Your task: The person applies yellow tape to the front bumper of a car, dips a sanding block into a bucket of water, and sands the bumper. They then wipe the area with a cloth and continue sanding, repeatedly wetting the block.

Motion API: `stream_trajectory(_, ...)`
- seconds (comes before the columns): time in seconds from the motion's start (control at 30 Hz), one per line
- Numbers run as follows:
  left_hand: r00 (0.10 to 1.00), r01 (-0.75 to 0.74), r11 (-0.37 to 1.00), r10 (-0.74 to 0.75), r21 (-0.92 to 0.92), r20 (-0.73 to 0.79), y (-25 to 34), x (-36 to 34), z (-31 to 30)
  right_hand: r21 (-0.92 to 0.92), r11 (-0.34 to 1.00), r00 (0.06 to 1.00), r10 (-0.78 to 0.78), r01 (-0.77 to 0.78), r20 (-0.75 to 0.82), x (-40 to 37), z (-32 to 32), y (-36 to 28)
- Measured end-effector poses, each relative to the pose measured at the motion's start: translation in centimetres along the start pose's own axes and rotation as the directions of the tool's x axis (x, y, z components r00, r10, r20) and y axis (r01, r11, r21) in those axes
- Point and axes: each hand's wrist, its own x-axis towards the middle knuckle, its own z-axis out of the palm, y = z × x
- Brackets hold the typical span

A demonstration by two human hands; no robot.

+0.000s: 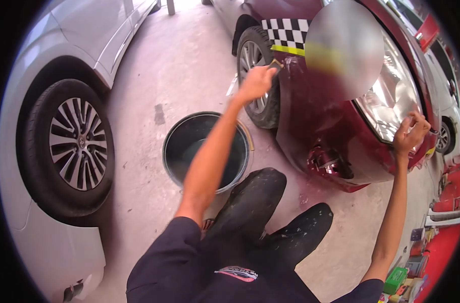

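Observation:
My left hand [257, 82] is closed around a small dark block with a tan edge [276, 65], held near the front wheel [257, 76] of the dark red car [310, 111]. Just above the block, yellow tape and a black-and-white checkered strip [286, 34] cross the car's body. Over at the right, my right hand [410, 132] is at the lower edge of the headlight [391, 96], its fingers bent and apart, with nothing seen in them. A round blurred patch covers part of the car's front.
A black bucket [169, 164] stands on the floor below my left forearm. To the left is a white car [48, 242] with its wheel [82, 144]. A green box [395, 280] and other items lie at the lower right, beside a red surface.

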Motion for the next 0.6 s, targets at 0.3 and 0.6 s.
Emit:
stream_trajectory(0.3,-0.097,0.192,0.692,-0.692,0.696,0.715,-17.1,-17.2,-9.3,-0.180,0.982,0.998,0.062,-0.060,0.008,-0.9,0.5,0.3)
stream_trajectory(0.6,0.247,-0.374,0.504,-0.755,0.779,0.607,-28.4,-29.5,1.2,-0.179,0.981,0.997,0.077,-0.078,-0.013,-1.0,0.7,-1.3)
